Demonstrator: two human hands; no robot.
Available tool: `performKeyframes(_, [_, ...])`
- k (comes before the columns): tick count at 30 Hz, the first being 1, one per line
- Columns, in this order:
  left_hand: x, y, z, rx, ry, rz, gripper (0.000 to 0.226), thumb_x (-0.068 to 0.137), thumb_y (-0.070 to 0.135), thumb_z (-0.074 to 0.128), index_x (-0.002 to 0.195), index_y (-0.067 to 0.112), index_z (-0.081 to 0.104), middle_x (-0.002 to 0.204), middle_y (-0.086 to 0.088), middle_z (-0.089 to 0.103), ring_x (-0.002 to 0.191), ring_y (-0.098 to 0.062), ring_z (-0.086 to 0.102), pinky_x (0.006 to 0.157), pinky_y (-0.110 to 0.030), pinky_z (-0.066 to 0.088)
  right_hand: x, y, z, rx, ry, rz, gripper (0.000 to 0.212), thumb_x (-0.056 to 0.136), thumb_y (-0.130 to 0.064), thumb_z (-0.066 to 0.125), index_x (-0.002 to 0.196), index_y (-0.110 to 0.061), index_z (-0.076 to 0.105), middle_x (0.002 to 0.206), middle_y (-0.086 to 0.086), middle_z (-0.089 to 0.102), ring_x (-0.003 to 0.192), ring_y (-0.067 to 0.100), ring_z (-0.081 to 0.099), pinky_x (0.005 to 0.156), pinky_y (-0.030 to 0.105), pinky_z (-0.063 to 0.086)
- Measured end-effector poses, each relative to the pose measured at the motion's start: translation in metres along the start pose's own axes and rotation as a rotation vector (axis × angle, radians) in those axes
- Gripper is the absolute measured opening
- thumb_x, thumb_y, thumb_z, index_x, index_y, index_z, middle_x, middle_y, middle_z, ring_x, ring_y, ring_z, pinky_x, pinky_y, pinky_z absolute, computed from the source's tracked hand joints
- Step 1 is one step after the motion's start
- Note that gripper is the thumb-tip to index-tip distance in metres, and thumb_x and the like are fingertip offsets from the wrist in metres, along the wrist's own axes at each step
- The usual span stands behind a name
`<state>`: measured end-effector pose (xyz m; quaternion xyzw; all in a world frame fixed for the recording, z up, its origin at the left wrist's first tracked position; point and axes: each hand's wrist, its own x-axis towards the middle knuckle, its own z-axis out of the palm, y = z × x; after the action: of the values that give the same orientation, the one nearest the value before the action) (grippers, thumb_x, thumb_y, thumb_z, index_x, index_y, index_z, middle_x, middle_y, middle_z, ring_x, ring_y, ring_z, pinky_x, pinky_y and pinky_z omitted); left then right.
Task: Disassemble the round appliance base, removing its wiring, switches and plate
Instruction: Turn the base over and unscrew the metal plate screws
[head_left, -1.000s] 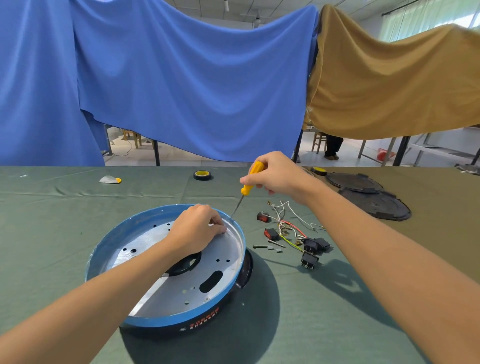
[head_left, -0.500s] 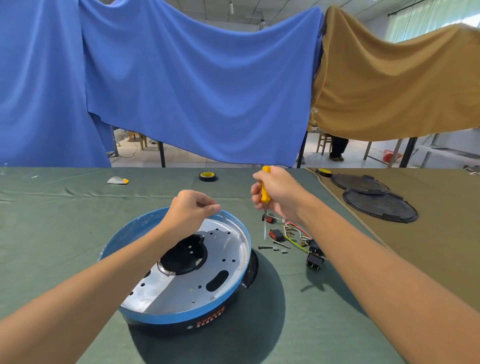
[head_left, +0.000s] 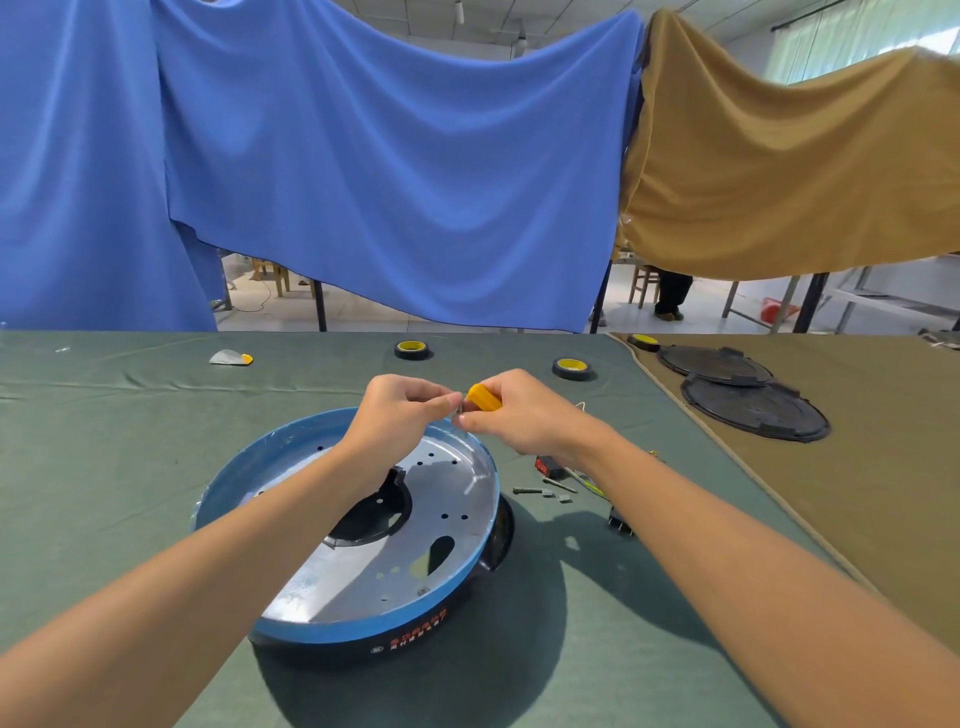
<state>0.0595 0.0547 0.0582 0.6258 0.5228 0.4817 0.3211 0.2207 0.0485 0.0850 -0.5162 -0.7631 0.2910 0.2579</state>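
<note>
At the tabletop's near edge, centre: round appliance base (head_left: 363, 631), blue rim over a black body, open side up on the green cloth.
Plate: a silver metal plate (head_left: 447, 493) lies inside the base, dotted with holes, with a round cut-out at its middle.
Left hand (head_left: 402, 410): raised above the base's far rim, fingertips pinched on a small grey piece (head_left: 458, 410), too small to identify.
Right hand (head_left: 524, 421): meets the left at the fingertips, fingers curled round the yellow handle of a screwdriver (head_left: 483, 397); the shaft is hidden.
Right of the base: a red-and-black switch (head_left: 548, 465), loose screws (head_left: 524, 490) and a black switch (head_left: 621, 522) lie on the cloth; the wiring (head_left: 589, 486) is mostly hidden behind the right forearm.
Far edge: tape rolls (head_left: 413, 349).
Right side: black round covers (head_left: 753, 408) on brown cloth.
</note>
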Motion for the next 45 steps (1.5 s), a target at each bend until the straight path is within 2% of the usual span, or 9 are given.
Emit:
performKeyframes(5, [0.002, -0.003, 0.009, 0.032, -0.011, -0.053, 0.008, 0.087, 0.028, 0.069, 0.090, 0.022, 0.073, 0.082, 0.008, 0.070, 0.081, -0.005, 0.062, 0.066, -0.022, 0.045, 0.002, 0.010, -0.006, -0.046, 0.073, 0.056, 0.031, 0.089, -0.020, 0.066, 0.062, -0.013, 0.053, 0.057, -0.001, 0.051, 0.051, 0.012, 0.042, 0.053, 0.025, 0.035])
performKeyframes(10, [-0.006, -0.016, 0.012, 0.308, -0.066, -0.035, 0.029, 0.086, 0.028, 0.070, 0.111, 0.015, 0.063, 0.101, 0.002, 0.065, 0.095, -0.013, 0.060, 0.079, -0.025, 0.047, 0.004, 0.043, -0.006, -0.400, -0.044, 0.262, 0.029, 0.084, -0.020, 0.068, 0.067, -0.008, 0.048, 0.077, 0.018, 0.060, 0.070, 0.027, 0.051, 0.064, 0.034, 0.046])
performKeyframes(14, [-0.008, -0.020, 0.009, 0.485, -0.135, -0.021, 0.031, 0.088, 0.032, 0.067, 0.115, 0.018, 0.063, 0.109, 0.002, 0.064, 0.099, -0.016, 0.058, 0.080, -0.026, 0.046, 0.006, 0.063, 0.007, -0.551, -0.044, 0.284, 0.038, 0.081, -0.019, 0.065, 0.061, -0.016, 0.032, 0.070, 0.008, 0.038, 0.070, 0.029, 0.043, 0.060, 0.035, 0.037])
performKeyframes(17, [-0.011, -0.019, 0.008, 0.640, -0.215, 0.036, 0.031, 0.090, 0.032, 0.064, 0.118, 0.020, 0.063, 0.117, 0.001, 0.063, 0.102, -0.016, 0.058, 0.083, -0.025, 0.046, 0.007, 0.067, 0.008, -0.600, -0.018, 0.285, 0.031, 0.084, -0.016, 0.060, 0.065, -0.016, 0.036, 0.078, 0.012, 0.045, 0.075, 0.031, 0.048, 0.064, 0.037, 0.041])
performKeyframes(21, [-0.014, -0.019, 0.003, 0.672, -0.197, 0.060, 0.029, 0.089, 0.034, 0.064, 0.115, 0.022, 0.064, 0.124, 0.001, 0.059, 0.110, -0.016, 0.054, 0.081, -0.023, 0.039, 0.006, 0.065, 0.005, -0.494, 0.024, 0.300, 0.030, 0.087, -0.018, 0.054, 0.062, -0.013, 0.037, 0.072, 0.013, 0.046, 0.073, 0.031, 0.050, 0.059, 0.032, 0.040])
performKeyframes(23, [-0.015, -0.019, 0.000, 0.686, -0.203, 0.067, 0.028, 0.088, 0.035, 0.065, 0.113, 0.021, 0.065, 0.123, 0.000, 0.059, 0.108, -0.015, 0.053, 0.081, -0.023, 0.037, 0.004, 0.052, 0.003, -0.295, 0.118, 0.285, 0.043, 0.089, -0.042, 0.056, 0.061, -0.012, 0.040, 0.063, 0.009, 0.054, 0.063, 0.027, 0.050, 0.053, 0.029, 0.035])
performKeyframes(26, [-0.017, -0.022, -0.005, 0.677, -0.189, 0.060, 0.030, 0.088, 0.035, 0.066, 0.113, 0.018, 0.065, 0.118, -0.001, 0.062, 0.097, -0.012, 0.051, 0.079, -0.023, 0.037, 0.000, 0.025, 0.005, -0.024, -0.097, 0.385, 0.063, 0.075, -0.072, 0.056, 0.076, -0.009, 0.056, 0.058, -0.001, 0.066, 0.037, 0.014, 0.029, 0.044, 0.024, 0.027])
performKeyframes(32, [-0.023, -0.023, -0.010, 0.674, -0.174, 0.069, 0.031, 0.089, 0.034, 0.064, 0.114, 0.016, 0.066, 0.119, -0.001, 0.062, 0.098, -0.010, 0.051, 0.081, -0.021, 0.037, -0.007, 0.004, 0.018, -0.015, -0.251, 0.390, 0.033, 0.088, -0.004, 0.056, 0.066, -0.015, 0.033, 0.034, -0.005, 0.026, 0.028, 0.010, 0.019, 0.035, 0.012, 0.018])
performKeyframes(45, [-0.032, -0.022, -0.053, 0.589, 0.081, 0.197, 0.011, 0.092, 0.020, 0.061, 0.098, 0.015, 0.069, 0.104, -0.004, 0.062, 0.093, -0.016, 0.054, 0.076, -0.023, 0.036, 0.010, -0.059, 0.027, -0.139, -0.148, 0.267, 0.021, 0.085, 0.003, 0.055, 0.071, -0.007, 0.044, 0.061, 0.008, 0.034, 0.045, 0.016, 0.027, 0.036, 0.018, 0.023])
